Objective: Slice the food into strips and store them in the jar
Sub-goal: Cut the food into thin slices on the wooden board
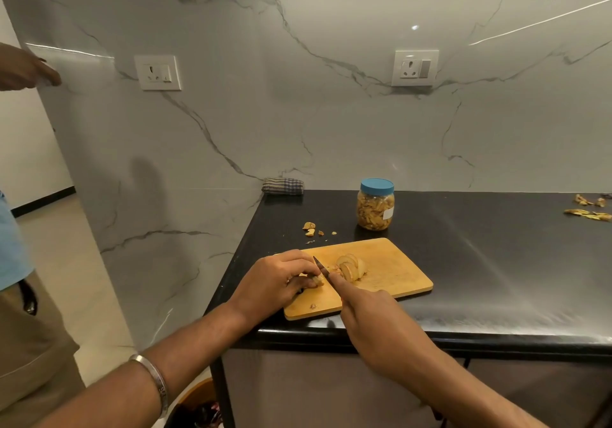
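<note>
Left hand (281,278) curled over small food piece (317,280) on cutting board (390,275), pinning it so blade cannot roll it; fingertips tucked back from edge

Right hand (371,315) wrapped round knife (320,266), forefinger along spine for control, blade down beside held piece

Cut slices (351,267) pushed aside, right of blade

Jar (375,205) behind board, lid on, already holding strips

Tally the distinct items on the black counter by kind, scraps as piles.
Jar: 1
Cutting board: 1
Knife: 1
Folded checked cloth: 1
Scrap piles: 2, by the board and at far right
Sliced food on the board: 1 cluster
Total: 7
</note>
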